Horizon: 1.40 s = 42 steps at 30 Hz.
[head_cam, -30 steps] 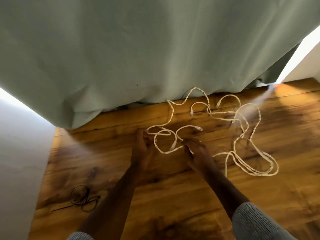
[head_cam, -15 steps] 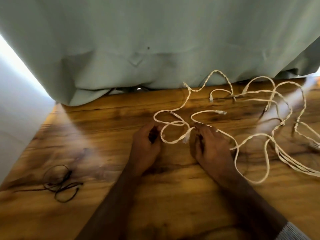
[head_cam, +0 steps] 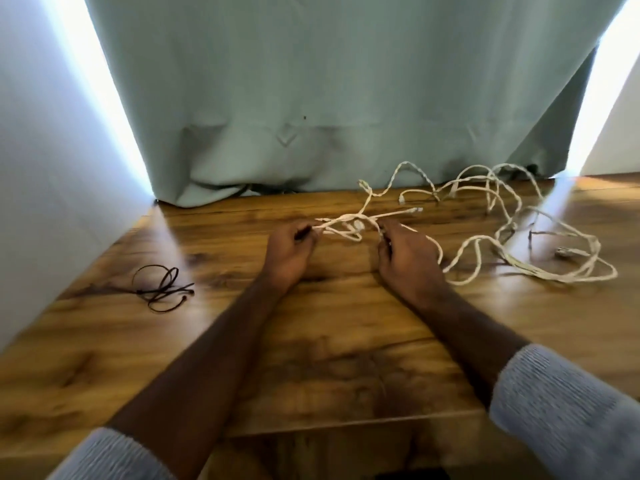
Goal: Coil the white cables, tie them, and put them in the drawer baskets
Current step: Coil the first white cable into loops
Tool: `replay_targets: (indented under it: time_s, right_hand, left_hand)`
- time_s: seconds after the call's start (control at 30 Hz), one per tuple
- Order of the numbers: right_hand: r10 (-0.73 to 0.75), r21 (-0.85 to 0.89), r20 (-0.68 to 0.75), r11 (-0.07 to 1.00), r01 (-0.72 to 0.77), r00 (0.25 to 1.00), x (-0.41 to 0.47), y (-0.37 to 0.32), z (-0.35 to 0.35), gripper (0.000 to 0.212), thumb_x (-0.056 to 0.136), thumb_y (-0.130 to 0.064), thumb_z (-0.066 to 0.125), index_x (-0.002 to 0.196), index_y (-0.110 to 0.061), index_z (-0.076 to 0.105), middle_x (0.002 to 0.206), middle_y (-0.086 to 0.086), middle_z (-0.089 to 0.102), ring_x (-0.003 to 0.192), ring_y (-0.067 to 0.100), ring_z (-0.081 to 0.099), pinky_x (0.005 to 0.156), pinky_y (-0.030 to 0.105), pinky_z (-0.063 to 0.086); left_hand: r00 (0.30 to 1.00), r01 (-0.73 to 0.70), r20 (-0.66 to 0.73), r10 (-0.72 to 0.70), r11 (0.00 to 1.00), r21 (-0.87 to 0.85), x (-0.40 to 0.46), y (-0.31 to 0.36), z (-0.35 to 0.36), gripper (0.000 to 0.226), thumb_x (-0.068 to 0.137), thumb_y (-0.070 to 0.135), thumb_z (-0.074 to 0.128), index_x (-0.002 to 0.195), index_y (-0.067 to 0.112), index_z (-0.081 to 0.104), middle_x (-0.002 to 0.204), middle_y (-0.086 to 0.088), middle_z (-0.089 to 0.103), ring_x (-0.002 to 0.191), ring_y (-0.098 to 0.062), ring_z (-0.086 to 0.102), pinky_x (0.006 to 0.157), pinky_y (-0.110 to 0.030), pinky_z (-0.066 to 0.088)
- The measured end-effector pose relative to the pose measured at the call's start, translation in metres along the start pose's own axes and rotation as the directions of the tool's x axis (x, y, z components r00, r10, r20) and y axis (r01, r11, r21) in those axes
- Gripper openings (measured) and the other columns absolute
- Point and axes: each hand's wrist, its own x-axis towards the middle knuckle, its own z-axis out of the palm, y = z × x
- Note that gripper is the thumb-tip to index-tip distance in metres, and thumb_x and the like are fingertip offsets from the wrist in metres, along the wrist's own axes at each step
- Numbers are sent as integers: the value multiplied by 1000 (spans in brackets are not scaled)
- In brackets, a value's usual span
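At the left of the frame a small bundle of thin black ties (head_cam: 162,289) lies on the brown wooden surface (head_cam: 311,358). At centre, the left hand (head_cam: 289,252) pinches a strand of the tangled white braided cables (head_cam: 485,216), and the right hand (head_cam: 407,258) grips another; the rest sprawls to the right. Pulling the hands apart could tighten the snarl into a knot.

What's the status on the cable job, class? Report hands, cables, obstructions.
Left hand and right hand both pinching white cables. Rest of cables sprawled loose, uncoiled, to the right. Black ties lying left, untouched. Nothing in the way.
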Motion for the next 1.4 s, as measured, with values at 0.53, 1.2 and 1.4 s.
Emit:
replay_targets:
  time_s: [0.53,1.2,1.4]
  right_hand:
    - [39,-346,142,938,12,989,43,24,12,26,97,-28,50,120,-24,62,109,6,72,105,30,65,96,46,44]
    - [99,-384,115,922,-48,988,63,30,8,42,105,-53,31,112,-24,62,86,1,68,76,22,64,62,31,47]
    - [-22,-138,479,985,100,878,61,53,-17,34,95,-51,58,118,-28,67,107,-3,69,95,15,62,79,35,54]
  left_hand:
    - [989,-118,-73,130,982,149,28,6,-42,30,95,49,57,84,22,65,72,7,64,68,-7,60,63,-31,49]
    - [993,114,5,-115,978,-174,26,-2,-63,23,98,24,62,83,8,72,50,6,54,44,-4,47,50,-20,40]
    - [962,150,-206,-180,977,-153,29,-3,-70,18,99,16,58,88,9,71,56,-5,51,33,-5,44,36,-21,42]
